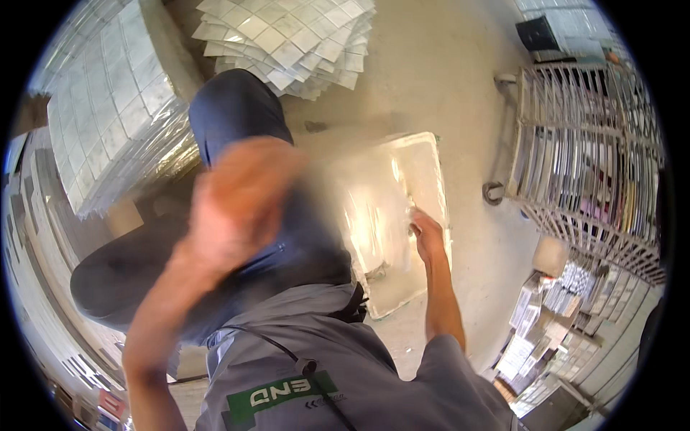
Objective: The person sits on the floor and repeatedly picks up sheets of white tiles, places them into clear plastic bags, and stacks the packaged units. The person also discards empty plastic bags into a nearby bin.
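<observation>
Over beige floor (438, 79) near stacked tiles (287, 36), the right hand (428, 233) pinches plastic (375, 219); left hand (241, 201) too blurred to tell.

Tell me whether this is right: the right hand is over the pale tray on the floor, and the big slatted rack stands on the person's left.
One part is wrong: the head view shows the big slatted rack on the person's right, not the left. The right hand is over the pale tray on the floor, as you say.
</observation>
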The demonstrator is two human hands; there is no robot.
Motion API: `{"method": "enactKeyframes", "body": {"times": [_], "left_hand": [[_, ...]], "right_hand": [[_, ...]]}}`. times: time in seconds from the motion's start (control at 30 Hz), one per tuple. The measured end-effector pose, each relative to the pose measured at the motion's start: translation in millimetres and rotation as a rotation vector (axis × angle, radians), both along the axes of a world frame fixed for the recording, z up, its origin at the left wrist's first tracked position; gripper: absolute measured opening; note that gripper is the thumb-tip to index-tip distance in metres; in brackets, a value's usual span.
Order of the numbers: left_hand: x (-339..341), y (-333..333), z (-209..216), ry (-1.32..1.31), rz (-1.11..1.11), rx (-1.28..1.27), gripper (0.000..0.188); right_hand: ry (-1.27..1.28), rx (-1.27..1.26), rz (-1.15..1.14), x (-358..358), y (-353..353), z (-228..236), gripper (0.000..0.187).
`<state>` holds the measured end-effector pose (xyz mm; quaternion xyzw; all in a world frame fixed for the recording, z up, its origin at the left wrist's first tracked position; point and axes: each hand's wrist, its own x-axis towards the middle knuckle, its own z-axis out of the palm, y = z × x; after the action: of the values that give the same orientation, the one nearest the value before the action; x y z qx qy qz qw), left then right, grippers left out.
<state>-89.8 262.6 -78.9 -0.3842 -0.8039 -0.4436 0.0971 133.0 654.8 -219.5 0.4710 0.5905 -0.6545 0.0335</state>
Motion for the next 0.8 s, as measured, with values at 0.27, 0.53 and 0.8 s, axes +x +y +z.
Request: {"method": "enactKeyframes", "body": {"times": [0.27, 0.53, 0.8], "left_hand": [[77, 136, -70, -0.890, -0.355, -0.069, 0.027], [79, 184, -81, -1.881, -0.307, -0.094, 0.035], [106, 179, -165, -1.464, -0.010, -0.108, 0.015]], "right_hand": [[-0.056, 0.266, -0.103, 9, 5, 24, 0.016], [0.158, 0.680, 0.455, -13, -100, 60, 0.011], [0.226, 0.283, 0.239, -8, -126, 59, 0.016]]}}
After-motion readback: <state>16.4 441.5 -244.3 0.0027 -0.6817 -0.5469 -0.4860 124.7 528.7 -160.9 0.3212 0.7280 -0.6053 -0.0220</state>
